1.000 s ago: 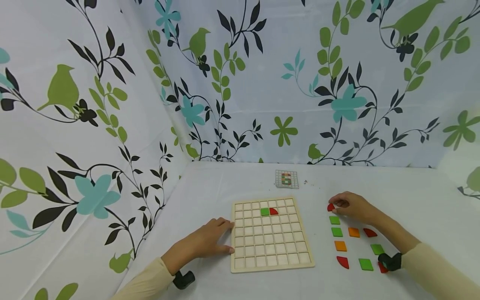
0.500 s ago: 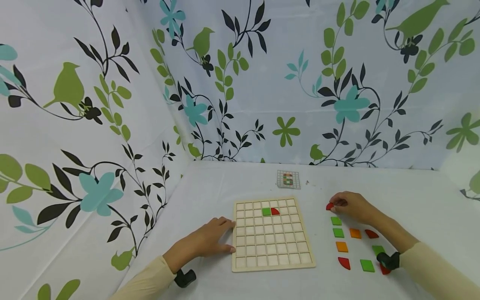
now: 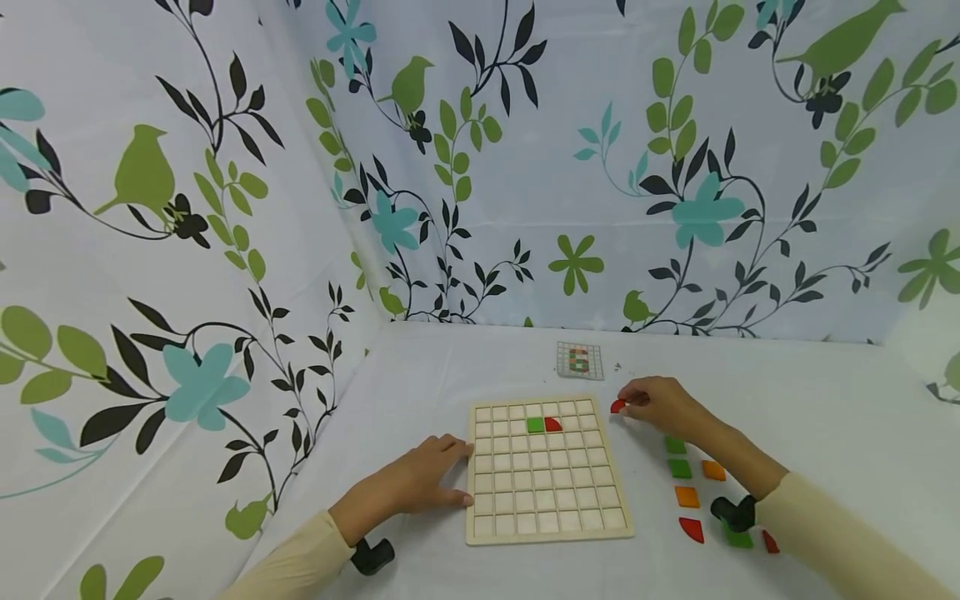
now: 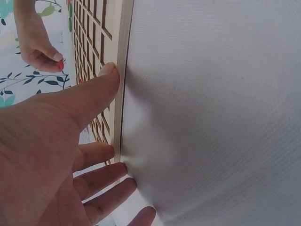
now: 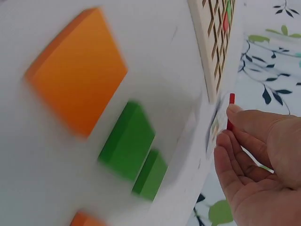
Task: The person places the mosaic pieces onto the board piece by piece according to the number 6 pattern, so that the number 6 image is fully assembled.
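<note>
Placement step in hand, judging from the head view: one red piece (image 3: pixel 617 406) pinched in the right hand (image 3: pixel 660 402), just off the upper right corner of the grid board (image 3: pixel 551 540). Height over the worktop (image 3: pixel 420 383) hard to judge. On the board, in neighbouring cells: a green square (image 3: pixel 536 425) and a red quarter-round (image 3: pixel 553 425). Behind the board, a small pattern card (image 3: pixel 579 360). Nearer the body, loose pieces (image 3: pixel 687 497) in red, green and orange, partly hidden by the right arm. Next move likely calls for shifting left over the grid, turning the curve to match the card, then lowering flat into a cell. Which cell: cannot tell.

Left wrist view: left hand (image 4: pixel 56 141) spread wide, nothing held, thumb on the board's rim; probably steadying.

Right wrist view: red piece edge-on between thumb and fingertips, narrow grip, remaining fingers curled. Look: thin, flat, bright red; curved side visible only from the head view, rest covered. Orange piece (image 5: pixel 77 70) and green pieces (image 5: pixel 131 136) close to camera, blurred at the edges.
</note>
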The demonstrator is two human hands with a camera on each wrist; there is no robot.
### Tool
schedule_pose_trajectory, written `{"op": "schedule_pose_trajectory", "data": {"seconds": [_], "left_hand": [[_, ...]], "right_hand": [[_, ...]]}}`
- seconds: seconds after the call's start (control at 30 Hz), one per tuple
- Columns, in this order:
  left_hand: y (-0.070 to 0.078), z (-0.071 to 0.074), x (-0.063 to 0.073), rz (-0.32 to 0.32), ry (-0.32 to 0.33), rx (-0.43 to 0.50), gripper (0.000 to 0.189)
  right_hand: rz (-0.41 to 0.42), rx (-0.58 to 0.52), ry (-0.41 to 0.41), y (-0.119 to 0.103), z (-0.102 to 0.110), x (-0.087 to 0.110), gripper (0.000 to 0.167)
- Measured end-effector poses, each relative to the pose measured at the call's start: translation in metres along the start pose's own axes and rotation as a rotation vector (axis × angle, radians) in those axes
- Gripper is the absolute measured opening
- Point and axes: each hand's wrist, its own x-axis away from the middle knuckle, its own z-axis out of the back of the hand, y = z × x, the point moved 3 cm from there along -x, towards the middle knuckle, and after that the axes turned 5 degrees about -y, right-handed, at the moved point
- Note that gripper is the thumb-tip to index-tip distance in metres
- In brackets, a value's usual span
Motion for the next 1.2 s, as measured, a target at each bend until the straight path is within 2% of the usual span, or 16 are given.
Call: {"op": "schedule_pose_trajectory", "data": {"seconds": [0.23, 0.6, 0.97, 1.2], "left_hand": [[-0.002, -0.001, 0.000, -0.008, 0.004, -0.001, 0.080], [0.000, 0.000, 0.000, 0.005, 0.001, -0.020, 0.081], [-0.001, -0.002, 0.001, 0.003, 0.003, -0.008, 0.080], [-0.002, -0.001, 0.000, 0.005, 0.006, -0.005, 0.080]], "right_hand": [[0.041, -0.026, 0.018, -0.028, -0.021, -0.015, 0.017], [0.086, -0.069, -0.014, -0.072, -0.055, -0.041, 0.018], [0.126, -0.044, -0.042, -0.102, -0.080, -0.056, 0.015], [0.106, -0.042, -0.081, -0.116, -0.089, -0.061, 0.015]]}}
